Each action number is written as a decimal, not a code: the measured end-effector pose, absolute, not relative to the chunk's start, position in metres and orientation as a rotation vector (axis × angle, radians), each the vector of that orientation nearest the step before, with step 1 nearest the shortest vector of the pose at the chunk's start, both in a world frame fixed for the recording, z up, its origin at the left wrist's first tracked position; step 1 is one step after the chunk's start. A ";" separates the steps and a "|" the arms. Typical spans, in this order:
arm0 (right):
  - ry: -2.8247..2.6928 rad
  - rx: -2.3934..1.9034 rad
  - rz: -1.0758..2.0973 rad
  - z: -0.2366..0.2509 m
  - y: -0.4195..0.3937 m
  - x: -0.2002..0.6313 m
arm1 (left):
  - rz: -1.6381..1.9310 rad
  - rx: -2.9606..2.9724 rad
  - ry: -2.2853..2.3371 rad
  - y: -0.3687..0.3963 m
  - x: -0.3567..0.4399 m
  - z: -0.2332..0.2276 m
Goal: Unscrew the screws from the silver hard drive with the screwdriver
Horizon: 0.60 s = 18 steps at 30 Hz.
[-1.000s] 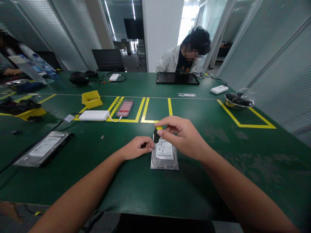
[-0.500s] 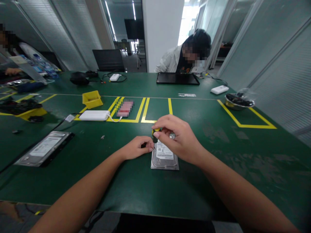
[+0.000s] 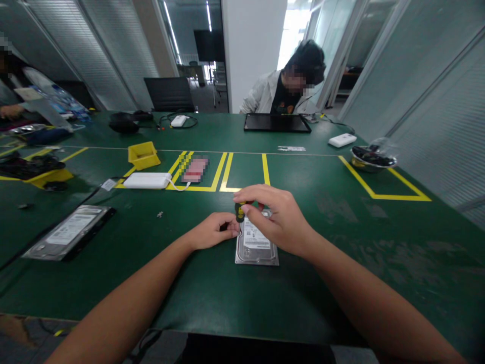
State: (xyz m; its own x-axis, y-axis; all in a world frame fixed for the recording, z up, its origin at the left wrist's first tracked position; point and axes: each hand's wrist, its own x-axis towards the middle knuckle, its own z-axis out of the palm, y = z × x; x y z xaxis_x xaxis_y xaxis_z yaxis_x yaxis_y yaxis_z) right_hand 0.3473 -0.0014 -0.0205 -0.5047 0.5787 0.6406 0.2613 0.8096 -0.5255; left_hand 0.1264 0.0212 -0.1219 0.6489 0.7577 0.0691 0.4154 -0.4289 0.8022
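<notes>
Pinching the small black-and-yellow screwdriver [image 3: 240,211], the right hand [image 3: 275,218] has its fingertips closed round the handle, tip at the far-left corner of the silver rectangular hard drive [image 3: 256,243]. Left hand [image 3: 212,230] is curled against the drive's left edge — best kept braced, driver upright. Green matte table [image 3: 341,283], yellow tape lines [image 3: 373,191]; glass-walled office.

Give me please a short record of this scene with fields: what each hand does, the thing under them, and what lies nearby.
right hand: grips a small black-and-yellow screwdriver, upright over the drive's far-left corner
left hand: rests at the drive's left edge
hard drive: lies flat, label up, on the green table
nearby: second hard drive to the left; white power bank; yellow bin
</notes>
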 end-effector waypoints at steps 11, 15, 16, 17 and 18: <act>-2.094 -0.653 0.435 -0.019 -0.002 0.346 | 0.530 2.084 0.931 0.020 0.127 -0.118; -2.080 -0.681 0.445 -0.022 -0.002 0.347 | 0.521 2.068 0.945 0.020 0.126 -0.119; -2.083 -0.682 0.446 -0.022 -0.002 0.347 | 0.522 2.066 0.944 0.020 0.126 -0.119; -2.086 -0.680 0.451 -0.022 -0.002 0.347 | 0.523 2.063 0.940 0.020 0.126 -0.119; -2.085 -0.676 0.456 -0.022 -0.002 0.347 | 0.525 2.060 0.935 0.020 0.127 -0.119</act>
State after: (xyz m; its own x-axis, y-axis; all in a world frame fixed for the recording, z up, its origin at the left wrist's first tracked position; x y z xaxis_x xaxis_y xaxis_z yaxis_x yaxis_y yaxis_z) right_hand 0.3467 -0.0015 -0.0220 -0.4718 0.6153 0.6315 0.2953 0.7852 -0.5444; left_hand 0.1266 0.0203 -0.1192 0.6409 0.7664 0.0435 0.4358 -0.4100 0.8012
